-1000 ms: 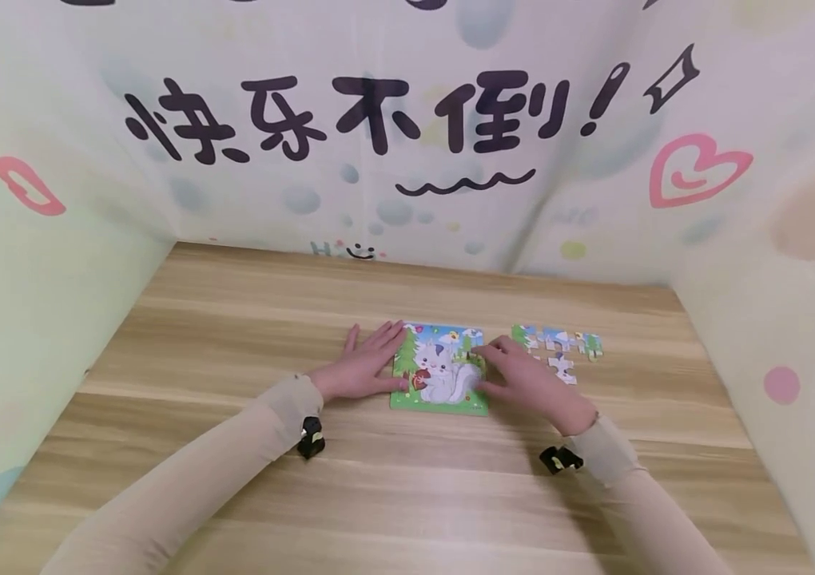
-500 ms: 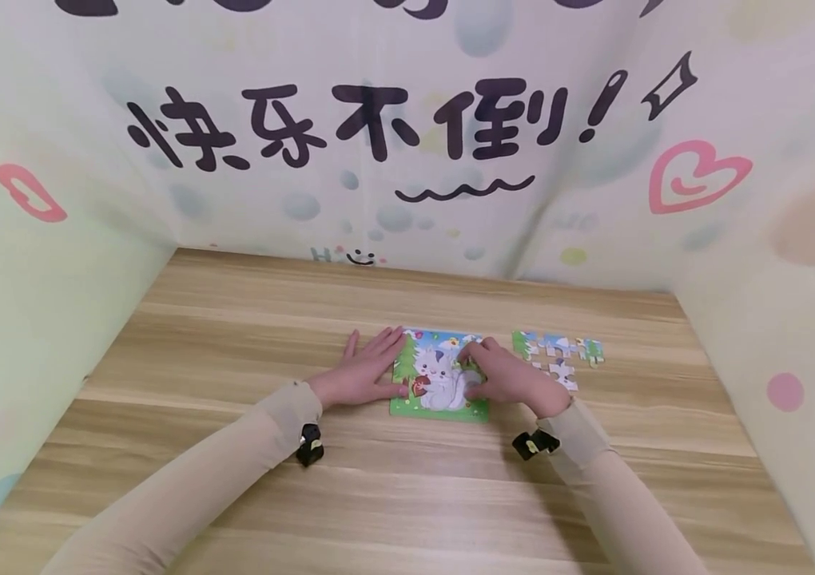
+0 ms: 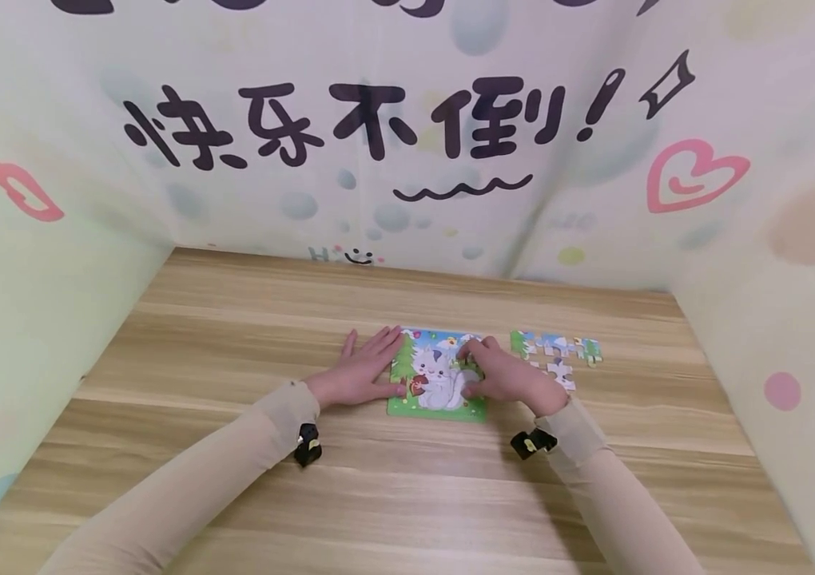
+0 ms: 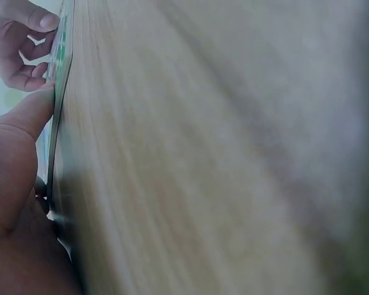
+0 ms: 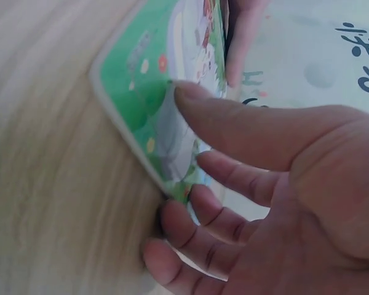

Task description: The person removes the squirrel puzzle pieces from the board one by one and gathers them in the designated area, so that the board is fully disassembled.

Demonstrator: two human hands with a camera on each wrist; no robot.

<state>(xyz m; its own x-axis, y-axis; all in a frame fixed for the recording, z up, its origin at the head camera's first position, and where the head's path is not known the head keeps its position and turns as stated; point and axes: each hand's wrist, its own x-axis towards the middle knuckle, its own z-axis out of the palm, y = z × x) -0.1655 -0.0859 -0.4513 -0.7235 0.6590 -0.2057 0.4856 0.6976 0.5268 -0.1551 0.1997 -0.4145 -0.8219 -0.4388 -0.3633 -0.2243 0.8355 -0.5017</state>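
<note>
On the left wall there is a pink shape (image 3: 26,192). Next comes a long tan left sleeve (image 3: 228,455) with a black thing (image 3: 308,445) at the wrist. The left hand (image 3: 357,377) lies on the wooden tabletop (image 3: 393,495). Its grip is spread wide, and its fingertips and thumb touch the left side of the puzzle (image 3: 436,377). The puzzle lies flat on the tabletop, between the two hands. It shows a fluffy grey squirrel with a brown nut, green trees and blue sky. The right hand (image 3: 511,375) is over the puzzle's right side. Its thumb and bent fingers are apart, and the thumb tip touches the picture by the tail. I can't tell if this grip is pinching anything. Another black thing (image 3: 533,443) is at that wrist, by the right sleeve (image 3: 616,503). Past the right hand lie some loose puzzle pieces (image 3: 561,375), near the puzzle but not touching it. Farther right, a pink heart (image 3: 695,177) is on the wall.
</note>
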